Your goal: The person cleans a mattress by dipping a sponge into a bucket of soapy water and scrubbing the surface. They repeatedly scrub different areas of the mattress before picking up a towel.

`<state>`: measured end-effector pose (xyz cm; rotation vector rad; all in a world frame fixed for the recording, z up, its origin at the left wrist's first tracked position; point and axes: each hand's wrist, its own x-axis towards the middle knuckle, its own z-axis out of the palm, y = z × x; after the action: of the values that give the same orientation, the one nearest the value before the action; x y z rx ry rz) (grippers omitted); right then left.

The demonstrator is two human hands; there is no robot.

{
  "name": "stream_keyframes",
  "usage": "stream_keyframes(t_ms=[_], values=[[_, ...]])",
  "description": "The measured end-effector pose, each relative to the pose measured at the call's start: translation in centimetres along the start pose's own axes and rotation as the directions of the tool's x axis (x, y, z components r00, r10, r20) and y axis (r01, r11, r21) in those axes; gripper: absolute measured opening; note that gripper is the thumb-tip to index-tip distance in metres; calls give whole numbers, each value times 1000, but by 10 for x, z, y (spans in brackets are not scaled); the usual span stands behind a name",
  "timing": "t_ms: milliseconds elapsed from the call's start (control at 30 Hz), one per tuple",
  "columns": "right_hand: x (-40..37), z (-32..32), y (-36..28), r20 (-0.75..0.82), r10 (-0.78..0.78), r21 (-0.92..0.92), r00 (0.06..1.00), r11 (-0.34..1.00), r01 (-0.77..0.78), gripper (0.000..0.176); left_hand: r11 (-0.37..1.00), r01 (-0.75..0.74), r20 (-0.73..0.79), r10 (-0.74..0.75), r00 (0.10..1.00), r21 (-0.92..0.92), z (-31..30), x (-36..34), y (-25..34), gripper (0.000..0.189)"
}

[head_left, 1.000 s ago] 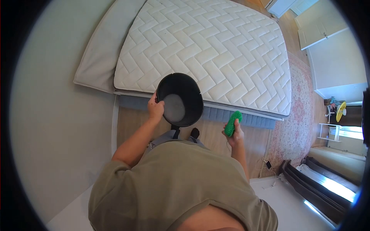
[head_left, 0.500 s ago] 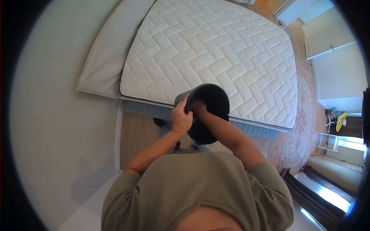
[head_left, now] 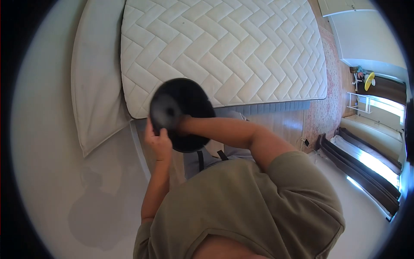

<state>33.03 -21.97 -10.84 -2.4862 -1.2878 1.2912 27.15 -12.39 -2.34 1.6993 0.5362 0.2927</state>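
A black round bin [head_left: 194,97] is tilted so that its open mouth faces me, over the near edge of the white quilted mattress [head_left: 228,52]. My left hand [head_left: 158,141] grips the bin's rim at its lower left, with the thumb over the edge. My right hand [head_left: 183,125] reaches inside the bin; its fingers are in the dark and mostly hidden. Beside it in the bin is a blurred greyish patch [head_left: 163,113] that I cannot make out.
A pale padded headboard [head_left: 97,77] stands left of the mattress, against the wall. The grey bed base [head_left: 276,107] runs below the mattress edge. To the right lie a patterned rug [head_left: 334,73], a white rack [head_left: 359,102] and dark curtains [head_left: 362,177].
The bin and both hands have shifted left in view, and the bin's mouth is turned more toward me. The greyish patch now shows inside. The view of the room has shifted too.
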Motion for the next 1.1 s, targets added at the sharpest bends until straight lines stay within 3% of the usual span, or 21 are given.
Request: stream_keyframes(t_ms=[33, 67, 133, 200, 233, 267, 300, 333, 367, 433, 467, 567, 700, 800, 867, 900, 933, 967, 1000, 1067, 1100], values=[[-7, -34, -9, 116, 14, 70, 993, 997, -23, 25, 998, 1, -87, 5, 996, 67, -10, 14, -5, 57], [-9, -59, -11, 114, 19, 62, 993, 998, -27, 25, 998, -4, -90, 9, 996, 59, -18, 30, -7, 57], [-12, -96, -19, 247, -110, -53, 963, 991, 126, 23, 996, 79, -207, -85, 975, -38, -37, 50, -7, 56], [-15, -133, -16, 234, -174, -126, 957, 970, 207, 29, 994, 83, -304, -99, 948, -66, -52, 72, -12, 56], [-17, -144, -9, -11, -208, -70, 978, 976, 207, 33, 992, 95, -379, -120, 918, -86, -58, 79, -11, 55], [-16, -157, 0, -259, -225, -17, 939, 973, 229, 37, 993, 78, -411, -106, 906, -86, -65, 88, -5, 55], [-12, -171, 15, -264, -258, -48, 929, 966, 254, 37, 977, 77, -461, -162, 872, -198, -70, 99, 5, 56], [-5, -187, 35, -365, -294, 207, 883, 899, 385, 40, 949, 73, -494, -224, 840, -307, -72, 111, 11, 57], [0, -198, 54, -461, -292, 443, 838, 743, 502, 44, 939, 74, -529, -254, 810, -337, -77, 121, 13, 56], [9, -218, 97, -442, -168, 746, 881, 478, 465, 49, 926, 69, -549, -279, 788, -372, -77, 141, 24, 55], [19, -227, 123, -418, -128, 810, 900, 396, 432, 53, 909, 68, -553, -307, 774, -410, -76, 154, 27, 54], [52, -233, 205, -427, 37, 902, 903, -57, 429, 54, 905, 89, -560, -332, 759, -416, -73, 186, 19, 52], [124, -246, 352, -402, 60, 880, 914, -253, 403, 40, 883, 149, -555, -403, 728, -446, -54, 228, 7, 49], [187, -254, 432, -400, 150, 870, 904, -246, 426, 44, 906, 165, -586, -383, 714, -391, -45, 245, -24, 50], [248, -265, 431, -343, 484, 939, 806, 139, 316, 54, 937, 159, -603, -323, 729, -310, -47, 252, -40, 52], [283, -259, 423, -442, 525, 855, 728, 492, 164, 59, 937, 167, -602, -327, 729, -306, -47, 254, -44, 52], [324, -245, 409, -550, 513, 652, 659, 757, -45, 63, 941, 173, -603, -320, 731, -290, -49, 255, -44, 52], [375, -214, 386, -773, 312, 242, 553, 950, -197, 55, 946, 173, -605, -310, 733, -275, -50, 255, -42, 52], [370, -213, 343, -747, 171, 122, 642, 985, -121, 42, 950, 198, -626, -308, 716, -240, -48, 255, -41, 51], [382, -194, 312, -846, -224, -191, 484, 975, 117, 28, 951, 232, -630, -310, 712, -205, -48, 254, -36, 49], [392, -197, 328, -843, -278, -259, 461, 960, 105, 34, 947, 244, -608, -320, 727, -207, -48, 254, -35, 49]])
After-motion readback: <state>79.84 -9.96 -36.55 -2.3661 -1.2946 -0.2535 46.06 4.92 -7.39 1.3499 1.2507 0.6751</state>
